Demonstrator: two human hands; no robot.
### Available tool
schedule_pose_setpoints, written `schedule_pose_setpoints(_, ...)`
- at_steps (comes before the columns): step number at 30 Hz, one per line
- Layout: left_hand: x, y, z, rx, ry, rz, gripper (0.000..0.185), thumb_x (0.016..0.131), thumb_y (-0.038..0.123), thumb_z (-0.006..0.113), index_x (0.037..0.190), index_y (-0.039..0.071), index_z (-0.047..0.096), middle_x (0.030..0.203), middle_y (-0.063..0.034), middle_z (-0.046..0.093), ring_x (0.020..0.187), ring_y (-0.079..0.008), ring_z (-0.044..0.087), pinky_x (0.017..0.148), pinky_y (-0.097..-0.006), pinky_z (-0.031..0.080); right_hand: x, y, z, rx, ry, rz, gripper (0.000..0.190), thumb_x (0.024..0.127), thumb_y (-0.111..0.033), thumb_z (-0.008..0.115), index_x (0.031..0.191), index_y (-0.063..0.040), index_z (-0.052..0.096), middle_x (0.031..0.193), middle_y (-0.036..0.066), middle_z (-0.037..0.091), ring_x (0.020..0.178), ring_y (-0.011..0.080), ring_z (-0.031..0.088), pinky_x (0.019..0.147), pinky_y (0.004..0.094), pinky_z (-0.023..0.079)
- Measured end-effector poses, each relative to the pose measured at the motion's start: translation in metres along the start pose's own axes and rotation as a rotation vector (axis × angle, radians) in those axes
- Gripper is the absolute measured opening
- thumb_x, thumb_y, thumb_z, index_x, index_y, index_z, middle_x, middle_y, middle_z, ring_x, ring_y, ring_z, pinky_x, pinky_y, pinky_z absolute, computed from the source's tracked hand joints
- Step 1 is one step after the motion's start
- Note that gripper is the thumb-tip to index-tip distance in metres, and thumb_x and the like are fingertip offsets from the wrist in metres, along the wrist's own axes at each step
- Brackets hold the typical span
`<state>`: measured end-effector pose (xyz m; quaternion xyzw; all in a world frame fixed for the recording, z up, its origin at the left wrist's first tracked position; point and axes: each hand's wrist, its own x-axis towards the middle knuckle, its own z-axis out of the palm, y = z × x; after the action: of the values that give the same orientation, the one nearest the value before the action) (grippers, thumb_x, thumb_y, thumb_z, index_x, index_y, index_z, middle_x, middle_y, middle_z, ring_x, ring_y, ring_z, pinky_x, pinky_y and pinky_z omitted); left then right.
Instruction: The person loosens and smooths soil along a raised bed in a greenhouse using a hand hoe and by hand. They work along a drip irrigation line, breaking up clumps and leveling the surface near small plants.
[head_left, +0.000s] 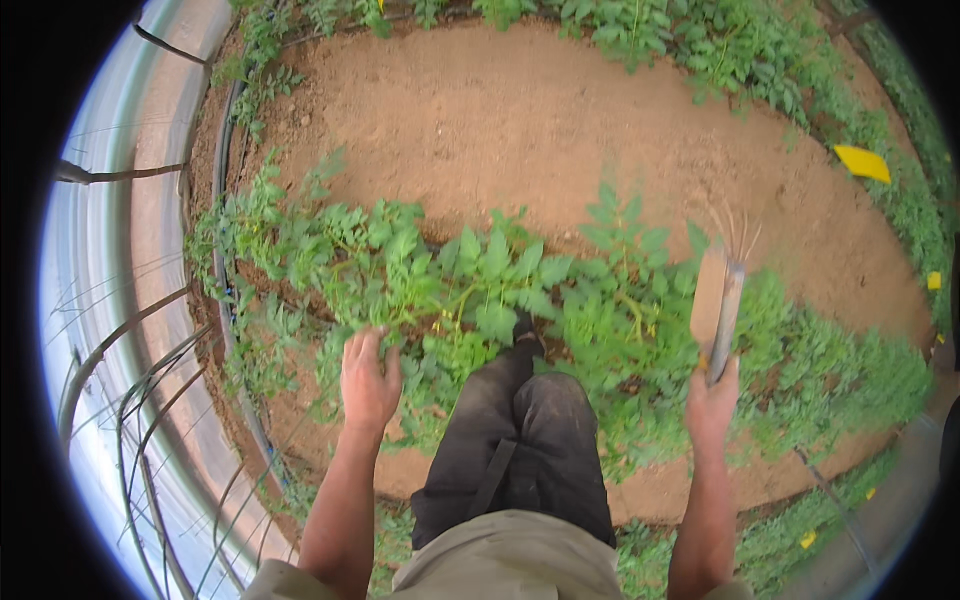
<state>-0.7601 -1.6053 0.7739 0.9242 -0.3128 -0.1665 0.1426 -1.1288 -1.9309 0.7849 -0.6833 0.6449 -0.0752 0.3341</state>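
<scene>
My right hand grips the handles of two hand tools, held side by side above the foliage. One is a garden trowel with a flat, soil-coloured blade. Beside it, a hand rake has a grey metal shaft and thin, blurred tines pointing away from me. My left hand hovers at the near edge of the plant row, thumb apart from the fingers and nothing seen in it. Leafy tomato plants with small yellow flowers spread before me, between and beyond both hands. My feet are mostly hidden among the leaves.
Bare brown soil lies beyond this row, with another plant row behind it. A black irrigation pipe runs along the left end. Branch-like poles stand by the plastic sheeting. Yellow cards hang at right.
</scene>
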Motion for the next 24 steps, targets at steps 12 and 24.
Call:
schedule_pose_setpoints(12, 0.031, 0.018, -0.001, 0.009, 0.084, -0.192, 0.026, 0.095, 0.003, 0.071, 0.121, 0.000, 0.071, 0.121, -0.0187, 0.074, 0.131, -0.0427, 0.063, 0.112, -0.0532, 0.049, 0.023, 0.053, 0.026, -0.271, -0.087, 0.147, 0.030, 0.092, -0.011, 0.071, 0.117, 0.004, 0.061, 0.103, 0.030, 0.068, 0.098, 0.0506, 0.068, 0.087, 0.0525, 0.053)
schedule_pose_setpoints(24, 0.016, 0.063, 0.059, 0.214, -0.373, -0.750, 0.029, 0.090, 0.018, 0.072, 0.117, 0.007, 0.077, 0.125, -0.0159, 0.076, 0.140, -0.0368, 0.057, 0.125, -0.0561, 0.037, 0.322, 0.022, -0.014, -0.747, -0.648, 0.086, 0.030, 0.091, -0.018, 0.072, 0.112, 0.002, 0.064, 0.094, 0.027, 0.072, 0.089, 0.0480, 0.072, 0.081, 0.0568, 0.055)
